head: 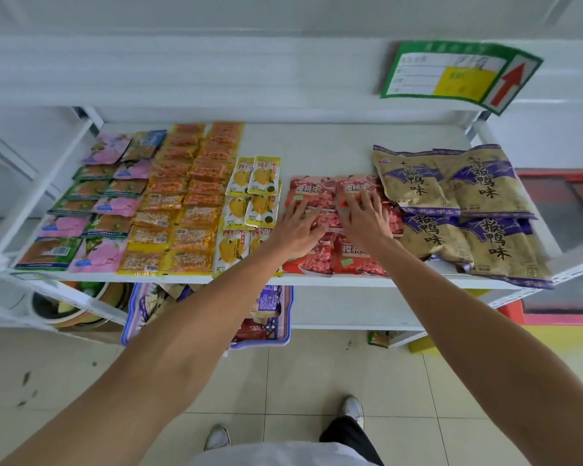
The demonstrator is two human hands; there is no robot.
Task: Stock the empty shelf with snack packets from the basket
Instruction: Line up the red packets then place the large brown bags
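Together, hands [296,227] [364,213] on red packets [312,262]

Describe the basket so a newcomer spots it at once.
Find the white shelf covered with rows of snack packets and look beneath its front edge. The basket sits there, partly hidden by the left forearm. It is the only blue slatted container, unlike the round bowl on its left.

— Is the light good here?
— Yes, it is bright, soft and even, and I see no clear source. The white shelf [317,146] carries almost no shadow; only the space below it is dimmer.
— Any glare?
— Small glints on the shiny orange packets [189,183] at 9 o'clock.
— And the sharpness?
— The green sign [451,74] at 1 o'clock is blurred and unreadable. Toward 3 and 9 o'clock, straight lines bend.
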